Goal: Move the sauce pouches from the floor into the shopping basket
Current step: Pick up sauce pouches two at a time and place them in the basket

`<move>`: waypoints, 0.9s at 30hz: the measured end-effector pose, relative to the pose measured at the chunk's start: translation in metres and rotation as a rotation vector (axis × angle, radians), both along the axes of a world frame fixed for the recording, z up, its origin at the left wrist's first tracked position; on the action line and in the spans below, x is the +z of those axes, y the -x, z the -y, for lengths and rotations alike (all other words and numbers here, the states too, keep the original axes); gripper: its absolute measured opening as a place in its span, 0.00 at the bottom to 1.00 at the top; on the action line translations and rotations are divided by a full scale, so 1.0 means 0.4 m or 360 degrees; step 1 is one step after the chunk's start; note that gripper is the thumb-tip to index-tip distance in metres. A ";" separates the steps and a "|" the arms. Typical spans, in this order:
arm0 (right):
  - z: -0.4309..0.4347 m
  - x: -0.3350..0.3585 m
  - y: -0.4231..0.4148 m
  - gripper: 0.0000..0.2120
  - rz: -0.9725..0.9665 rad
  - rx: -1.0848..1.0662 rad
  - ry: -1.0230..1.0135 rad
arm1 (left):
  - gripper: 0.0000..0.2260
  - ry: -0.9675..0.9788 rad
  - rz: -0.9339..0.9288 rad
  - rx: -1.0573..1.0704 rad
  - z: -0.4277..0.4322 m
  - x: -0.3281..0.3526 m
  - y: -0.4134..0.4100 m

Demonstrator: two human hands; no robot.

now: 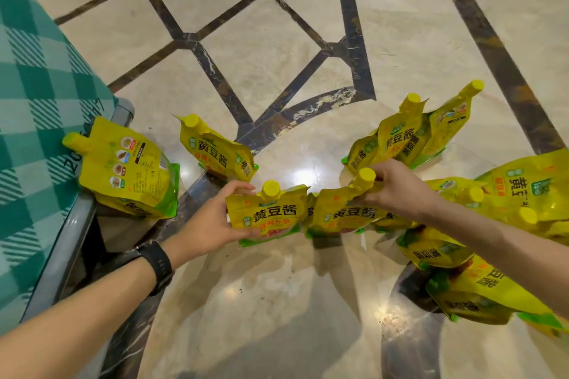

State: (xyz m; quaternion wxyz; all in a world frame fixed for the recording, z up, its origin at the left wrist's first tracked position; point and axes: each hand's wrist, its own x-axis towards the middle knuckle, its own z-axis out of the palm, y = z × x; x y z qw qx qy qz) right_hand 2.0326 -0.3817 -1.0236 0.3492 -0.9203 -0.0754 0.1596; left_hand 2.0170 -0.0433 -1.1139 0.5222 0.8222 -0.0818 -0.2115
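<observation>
While my left hand [215, 221] grips one upright pouch [271, 218] by its side, my right hand [397, 188] pinches the next pouch [345, 212], just rightward, at its spout; no basket shows.

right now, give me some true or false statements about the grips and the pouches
1. The left grip holds the first pouch by its side. True.
2. The right grip is empty. False: it pinches the second pouch at the neck, just below its cap.
3. A black watch sits on the left wrist. True.
4. The pouch caps are red. False: every cap in view is yellow.
5. A third pouch lies beside the green checked cloth. True.
</observation>
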 end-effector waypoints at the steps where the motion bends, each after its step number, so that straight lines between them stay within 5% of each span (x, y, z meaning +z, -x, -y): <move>1: 0.000 -0.001 0.008 0.06 -0.0028 -0.0102 -0.0103 | 0.37 0.0070 -0.0012 0.0044 0.004 -0.010 0.007; 5: 0.019 0.010 0.016 0.10 -0.0302 -0.0381 -0.0452 | 0.39 0.0320 -0.0099 0.0135 0.010 -0.053 0.013; 11: 0.020 0.017 0.005 0.08 -0.0220 -0.0056 -0.0044 | 0.34 0.0332 -0.0142 0.0137 0.000 -0.094 0.006; 27: -0.002 0.000 0.005 0.08 -0.0137 -0.0168 -0.0006 | 0.41 0.0325 -0.0277 0.0176 -0.010 -0.042 0.034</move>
